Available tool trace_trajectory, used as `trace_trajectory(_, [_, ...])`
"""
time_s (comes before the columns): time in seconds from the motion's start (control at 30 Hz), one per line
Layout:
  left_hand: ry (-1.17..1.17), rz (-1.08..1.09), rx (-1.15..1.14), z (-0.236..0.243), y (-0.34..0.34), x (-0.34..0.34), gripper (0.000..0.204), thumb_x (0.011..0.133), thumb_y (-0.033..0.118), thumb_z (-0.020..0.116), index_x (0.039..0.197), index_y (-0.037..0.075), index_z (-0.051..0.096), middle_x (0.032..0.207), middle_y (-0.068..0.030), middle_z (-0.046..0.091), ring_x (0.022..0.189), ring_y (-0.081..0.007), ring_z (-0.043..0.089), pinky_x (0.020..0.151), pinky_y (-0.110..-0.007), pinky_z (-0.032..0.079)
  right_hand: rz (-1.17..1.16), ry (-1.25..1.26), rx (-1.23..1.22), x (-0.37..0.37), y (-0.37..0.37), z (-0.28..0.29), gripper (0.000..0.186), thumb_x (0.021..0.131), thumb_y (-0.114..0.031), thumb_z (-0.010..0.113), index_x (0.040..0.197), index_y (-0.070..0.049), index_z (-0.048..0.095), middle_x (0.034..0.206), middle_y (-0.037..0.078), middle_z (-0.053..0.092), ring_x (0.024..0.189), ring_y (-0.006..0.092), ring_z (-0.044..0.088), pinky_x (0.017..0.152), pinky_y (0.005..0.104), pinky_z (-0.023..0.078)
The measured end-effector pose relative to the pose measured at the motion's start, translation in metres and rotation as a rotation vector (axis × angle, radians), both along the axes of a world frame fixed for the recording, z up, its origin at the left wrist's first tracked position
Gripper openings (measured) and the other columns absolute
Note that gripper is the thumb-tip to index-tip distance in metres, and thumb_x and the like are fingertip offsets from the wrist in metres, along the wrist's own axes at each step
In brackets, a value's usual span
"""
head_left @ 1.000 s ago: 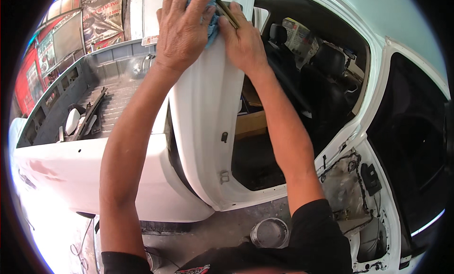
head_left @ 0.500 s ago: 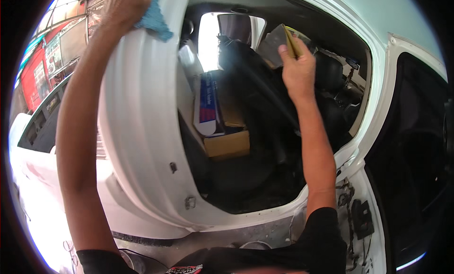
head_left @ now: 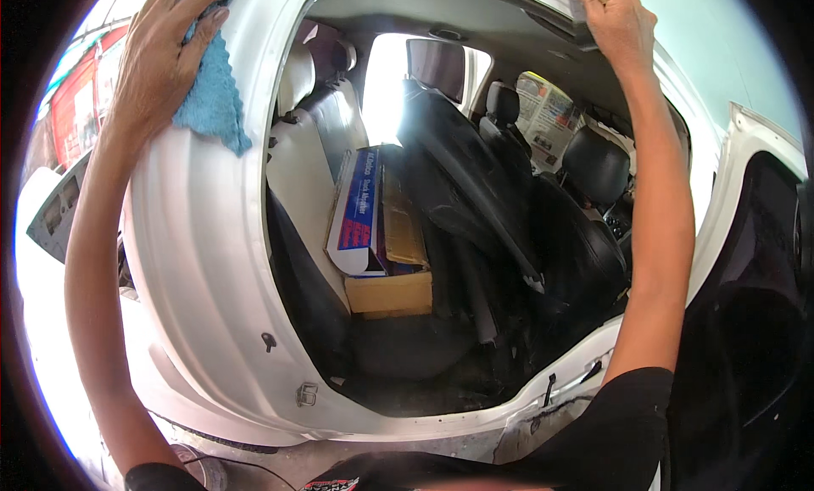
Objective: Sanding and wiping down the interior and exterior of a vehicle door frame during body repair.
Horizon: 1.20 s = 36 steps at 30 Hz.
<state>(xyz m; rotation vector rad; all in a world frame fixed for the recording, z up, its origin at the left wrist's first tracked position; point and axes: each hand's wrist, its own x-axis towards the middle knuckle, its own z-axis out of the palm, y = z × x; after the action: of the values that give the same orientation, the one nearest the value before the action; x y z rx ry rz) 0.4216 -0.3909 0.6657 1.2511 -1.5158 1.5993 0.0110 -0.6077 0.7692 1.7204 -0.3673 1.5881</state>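
Observation:
My left hand (head_left: 157, 63) is at the upper left, its fingers closed on a light blue cloth (head_left: 214, 101). The cloth hangs down against the white rear pillar (head_left: 203, 211) of a car body. High on the right, my right hand (head_left: 623, 33) is at the upper edge of the open doorway. A folded sheet of sandpaper is pinched in it; only a bit of the grey sandpaper (head_left: 578, 6) shows beside the fingers, and the rest is cut off by the top of the picture.
Inside the doorway, a blue and white long box (head_left: 356, 211) and a brown cardboard box (head_left: 390, 294) lie beside black seats (head_left: 466, 160). Newspaper (head_left: 543, 109) covers a surface further in. An open door (head_left: 763, 304) stands at the right. A round container (head_left: 199, 467) sits low at the left.
My right hand has moved up and right with the sandpaper, from in front of the doorway to its top edge. My left hand and the cloth appear lower and further left.

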Motion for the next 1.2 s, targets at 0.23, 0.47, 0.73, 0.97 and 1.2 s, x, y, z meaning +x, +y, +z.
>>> trace_trajectory(0.23, [0.079,-0.082,-0.016,-0.002,-0.002,-0.016,0.021,0.097,0.012,0.060,0.116,0.006,0.068,0.114,-0.0129,0.063,0.109,-0.0307,0.059,0.096,-0.042,0.045,-0.130,0.105,0.202,-0.003,-0.039,0.054,0.047,0.094,-0.056,0.067,0.090,-0.010,0.070,0.083,0.004,0.075,0.079,0.0223,0.070,0.077,0.0373,0.051])
trace_trajectory(0.47, [0.161,-0.049,-0.079,-0.018,0.005,-0.034,0.015,0.092,0.005,0.067,0.106,0.001,0.069,0.101,-0.0113,0.061,0.099,-0.0268,0.055,0.088,-0.042,0.046,0.128,0.325,-0.017,0.178,0.053,0.048,0.030,0.086,-0.028,0.078,0.079,-0.002,0.065,0.070,0.015,0.071,0.065,0.0258,0.069,0.063,0.0388,0.052])
trace_trajectory(0.73, [0.054,-0.187,-0.038,-0.012,-0.001,-0.011,0.014,0.095,0.006,0.064,0.107,0.004,0.069,0.101,-0.0089,0.061,0.098,-0.0239,0.055,0.089,-0.042,0.045,0.192,0.207,0.053,0.145,0.027,0.045,0.018,0.088,-0.015,0.075,0.081,-0.001,0.067,0.073,0.012,0.074,0.060,0.0178,0.069,0.059,0.0340,0.052])
trace_trajectory(0.97, [0.161,-0.224,0.031,-0.017,0.016,-0.003,0.014,0.093,0.004,0.065,0.106,0.001,0.069,0.100,-0.0103,0.060,0.098,-0.0251,0.056,0.090,-0.042,0.045,-0.106,0.253,-0.269,0.127,0.021,0.056,0.030,0.089,-0.027,0.074,0.077,-0.002,0.063,0.077,0.012,0.075,0.067,0.0234,0.072,0.065,0.0363,0.054])
trace_trajectory(1.2, [0.189,-0.123,-0.038,-0.010,-0.003,-0.032,0.014,0.095,0.008,0.065,0.107,0.004,0.070,0.103,-0.0103,0.061,0.105,-0.0258,0.055,0.096,-0.042,0.044,0.081,0.212,-0.204,0.157,0.016,0.064,0.029,0.084,-0.028,0.077,0.076,-0.002,0.065,0.074,0.016,0.069,0.069,0.0324,0.067,0.065,0.0452,0.050])
